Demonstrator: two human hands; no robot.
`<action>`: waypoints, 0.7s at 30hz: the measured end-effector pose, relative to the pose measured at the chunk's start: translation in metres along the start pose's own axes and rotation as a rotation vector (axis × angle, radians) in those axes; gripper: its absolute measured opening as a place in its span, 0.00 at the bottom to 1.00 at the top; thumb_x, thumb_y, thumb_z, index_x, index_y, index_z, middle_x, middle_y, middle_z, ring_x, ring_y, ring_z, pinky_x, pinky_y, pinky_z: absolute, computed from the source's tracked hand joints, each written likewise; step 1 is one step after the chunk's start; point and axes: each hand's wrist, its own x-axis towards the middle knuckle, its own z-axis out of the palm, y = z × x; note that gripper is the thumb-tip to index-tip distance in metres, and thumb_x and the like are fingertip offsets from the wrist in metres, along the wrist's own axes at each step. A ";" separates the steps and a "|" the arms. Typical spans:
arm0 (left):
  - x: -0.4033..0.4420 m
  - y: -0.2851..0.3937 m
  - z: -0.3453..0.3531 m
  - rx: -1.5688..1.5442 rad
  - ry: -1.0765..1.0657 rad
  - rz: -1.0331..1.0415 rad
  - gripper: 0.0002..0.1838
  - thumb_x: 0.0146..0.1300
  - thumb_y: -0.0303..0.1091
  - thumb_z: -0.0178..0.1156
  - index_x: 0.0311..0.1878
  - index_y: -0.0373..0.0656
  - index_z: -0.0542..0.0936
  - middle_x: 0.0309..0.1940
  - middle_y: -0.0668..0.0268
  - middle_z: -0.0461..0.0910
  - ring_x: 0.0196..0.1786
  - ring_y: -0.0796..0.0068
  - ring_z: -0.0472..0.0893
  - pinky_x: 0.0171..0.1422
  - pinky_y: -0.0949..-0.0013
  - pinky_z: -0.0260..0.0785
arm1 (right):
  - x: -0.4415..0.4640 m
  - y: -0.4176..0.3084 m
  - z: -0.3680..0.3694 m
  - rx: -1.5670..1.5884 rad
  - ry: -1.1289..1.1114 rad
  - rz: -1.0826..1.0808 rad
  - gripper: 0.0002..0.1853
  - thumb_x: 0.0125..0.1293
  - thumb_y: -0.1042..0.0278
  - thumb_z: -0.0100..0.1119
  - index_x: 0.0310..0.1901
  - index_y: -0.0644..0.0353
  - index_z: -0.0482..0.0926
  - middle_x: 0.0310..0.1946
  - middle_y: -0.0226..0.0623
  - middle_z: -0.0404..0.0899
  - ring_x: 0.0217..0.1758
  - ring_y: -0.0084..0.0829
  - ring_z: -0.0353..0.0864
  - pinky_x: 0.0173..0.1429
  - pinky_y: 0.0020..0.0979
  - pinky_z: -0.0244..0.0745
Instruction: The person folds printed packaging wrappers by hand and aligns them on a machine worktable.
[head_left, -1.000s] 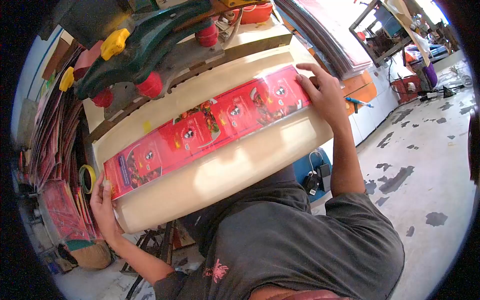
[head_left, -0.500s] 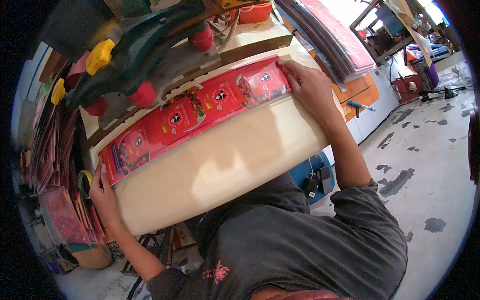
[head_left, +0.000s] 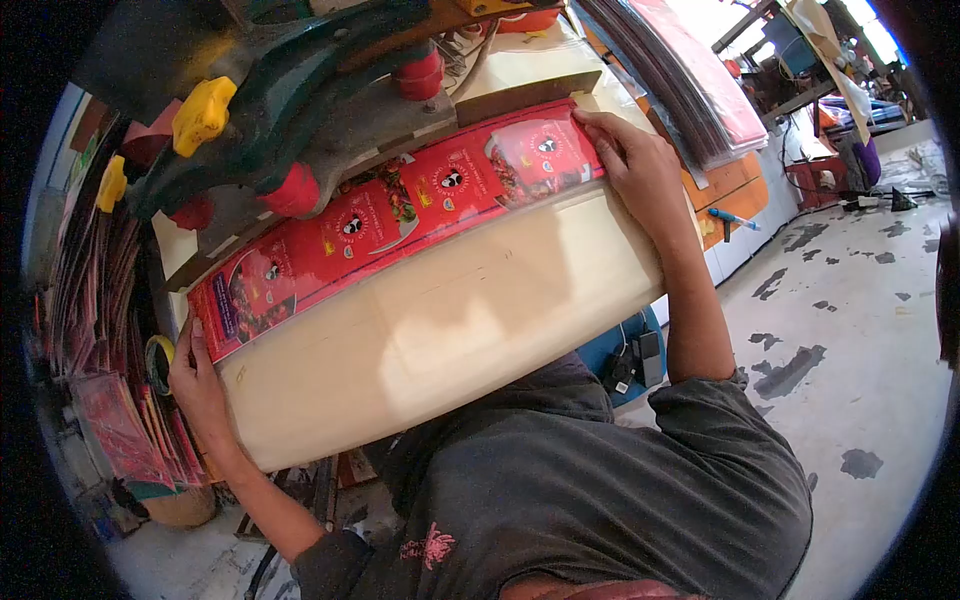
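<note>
A long red printed plastic sheet [head_left: 400, 215] lies across the cream work surface [head_left: 430, 320], its far edge up against the machine's metal bar. My left hand [head_left: 200, 385] grips the sheet's left end, thumb on top. At the opposite end, my right hand [head_left: 635, 165] pinches the right corner with thumb and fingers. Just beyond the sheet is the dark green machine [head_left: 270, 120] with red round pads [head_left: 292, 190] and yellow knobs [head_left: 204, 116].
Stacked sheets [head_left: 690, 90] lie at the upper right, beside a blue pen [head_left: 735, 218]. More red sheets [head_left: 100, 270] stand at the left near a yellow tape roll [head_left: 160, 364]. A blue stool [head_left: 600, 350] with black adapters is below the surface.
Both hands have moved the red sheet away from my body, toward the machine. Its far edge is now at the metal bar. Both hands still hold the ends.
</note>
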 end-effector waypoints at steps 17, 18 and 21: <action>-0.009 0.010 0.004 -0.112 0.174 0.007 0.20 0.74 0.47 0.60 0.57 0.41 0.86 0.44 0.46 0.87 0.46 0.57 0.88 0.51 0.63 0.76 | 0.006 0.024 0.008 0.056 -0.089 -0.108 0.17 0.78 0.65 0.51 0.63 0.57 0.81 0.54 0.48 0.86 0.59 0.40 0.85 0.63 0.37 0.76; -0.010 0.008 0.006 -0.114 0.190 -0.007 0.20 0.74 0.47 0.60 0.57 0.41 0.86 0.44 0.46 0.87 0.46 0.57 0.88 0.51 0.63 0.76 | 0.005 0.020 0.007 0.059 -0.091 -0.128 0.17 0.78 0.65 0.51 0.63 0.57 0.81 0.54 0.48 0.86 0.59 0.40 0.85 0.63 0.37 0.76; -0.007 0.010 0.006 -0.157 0.229 0.007 0.19 0.73 0.46 0.61 0.56 0.43 0.87 0.43 0.48 0.87 0.43 0.56 0.88 0.49 0.63 0.76 | 0.006 0.008 0.002 0.067 -0.110 -0.075 0.17 0.78 0.65 0.51 0.63 0.58 0.81 0.55 0.48 0.85 0.60 0.39 0.85 0.64 0.37 0.75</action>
